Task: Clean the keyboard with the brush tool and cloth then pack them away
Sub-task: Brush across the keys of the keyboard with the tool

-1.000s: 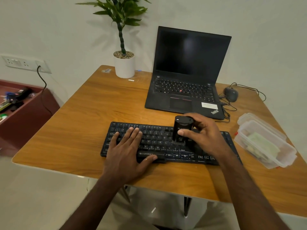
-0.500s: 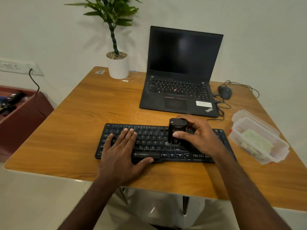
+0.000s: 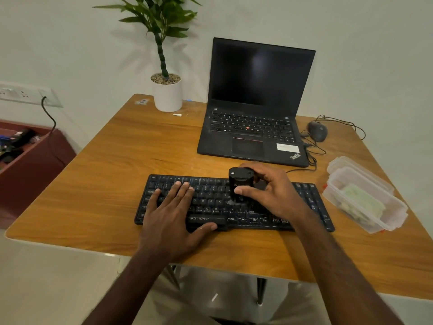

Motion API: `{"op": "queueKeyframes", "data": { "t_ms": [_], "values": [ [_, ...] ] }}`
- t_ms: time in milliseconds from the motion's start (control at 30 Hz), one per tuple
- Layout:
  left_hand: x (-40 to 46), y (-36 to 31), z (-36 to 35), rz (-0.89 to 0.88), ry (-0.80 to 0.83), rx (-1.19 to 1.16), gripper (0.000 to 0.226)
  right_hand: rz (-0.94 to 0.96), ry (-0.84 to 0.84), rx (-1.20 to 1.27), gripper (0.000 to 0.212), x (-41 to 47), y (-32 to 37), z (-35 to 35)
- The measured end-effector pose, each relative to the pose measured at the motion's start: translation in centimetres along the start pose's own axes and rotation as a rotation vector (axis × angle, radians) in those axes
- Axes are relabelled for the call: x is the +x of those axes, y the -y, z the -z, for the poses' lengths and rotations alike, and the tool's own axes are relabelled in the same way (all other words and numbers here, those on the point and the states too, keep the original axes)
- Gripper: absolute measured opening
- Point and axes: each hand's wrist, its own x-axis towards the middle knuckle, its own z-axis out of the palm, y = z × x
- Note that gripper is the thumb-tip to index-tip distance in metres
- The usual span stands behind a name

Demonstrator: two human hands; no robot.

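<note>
Wooden and warm-toned, our table [image 3: 98, 188] stands against a pale wall, and we lean over its near edge. Our right hand [image 3: 274, 193] grips the black brush tool [image 3: 240, 184] between thumb and curled fingers, holding it upright with its lower end on the keys near the middle of the black keyboard [image 3: 210, 205]. A small pale smudge shows where the tool meets the keys. At nine o'clock from that hand, our left hand [image 3: 173, 216] lies flat on the keyboard's left half, fingers straight and pressing the keys, thumb resting along the front edge by the brand label.

The keyboard sits near the table's front edge. At three o'clock from it stands a clear plastic container [image 3: 365, 202], touching a second one behind it; inside lies something pale green, perhaps the cloth, though we cannot tell. At twelve o'clock an open laptop [image 3: 255, 127] shows a dark screen. A wired mouse [image 3: 317, 131] lies just beside it at two o'clock. A potted plant [image 3: 167, 90] stands at eleven o'clock.
</note>
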Motion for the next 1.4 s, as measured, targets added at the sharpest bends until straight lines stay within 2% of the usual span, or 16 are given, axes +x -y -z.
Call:
{"op": "queueKeyframes", "data": {
  "t_ms": [100,233,400,567,800,967,1100,1200,1400],
  "values": [
    [0.0,0.0,-0.1,-0.004,-0.005,-0.011,0.106,-0.020,-0.026,-0.016,0.041,-0.4,-0.6,1.4],
    [0.0,0.0,0.0,-0.004,-0.003,-0.006,0.106,-0.013,-0.123,0.103,0.038,0.0,-0.1,0.4],
    [0.0,-0.1,0.2,-0.003,0.007,-0.010,0.106,0.004,-0.069,0.107,0.038,0.3,0.3,-1.6],
    [0.0,0.0,0.2,-0.001,0.012,-0.010,0.107,-0.038,-0.075,0.090,0.044,-1.6,-1.5,1.8],
    [0.0,0.0,0.0,-0.009,0.017,-0.002,0.107,0.000,-0.201,0.147,0.035,-1.7,-0.8,1.7],
    [0.0,0.0,0.1,-0.013,0.015,0.000,0.105,-0.016,-0.098,0.141,0.037,-0.7,-0.4,-0.8],
    [0.0,0.0,0.0,-0.011,0.015,-0.001,0.104,-0.061,-0.068,0.096,0.037,-1.6,-1.1,1.3],
    [0.0,0.0,0.0,-0.008,0.025,0.008,0.105,-0.090,-0.102,0.077,0.043,-2.8,-2.0,3.5],
    [0.1,0.0,0.1,-0.014,0.022,0.003,0.106,-0.069,-0.237,0.126,0.037,-2.9,-1.3,4.3]
  ]
}}
